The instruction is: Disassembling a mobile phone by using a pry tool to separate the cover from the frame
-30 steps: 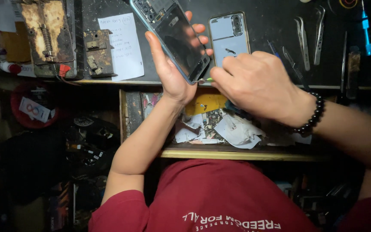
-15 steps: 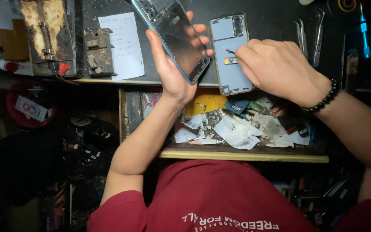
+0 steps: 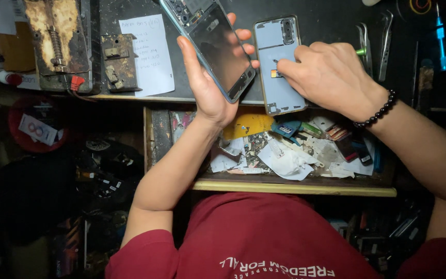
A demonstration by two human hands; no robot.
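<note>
We had the left hand [image 3: 207, 88] clamped round the opened phone [image 3: 210, 44] (top centre); right hand [image 3: 331, 77] fingertips pinched together on the back cover [image 3: 280, 85]. Loose grip could've dropped it.

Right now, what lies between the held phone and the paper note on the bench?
In the head view, only bare dark bench shows between the phone in the left hand and the note.

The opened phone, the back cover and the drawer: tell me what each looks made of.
Opened phone in the left hand: probably a metal frame, shiny pale rim, around a dark glossy panel.
Back cover under the right hand: smooth pale blue-grey, plastic or glass; can't tell.
Drawer: wood, with a yellowish front edge.
</note>
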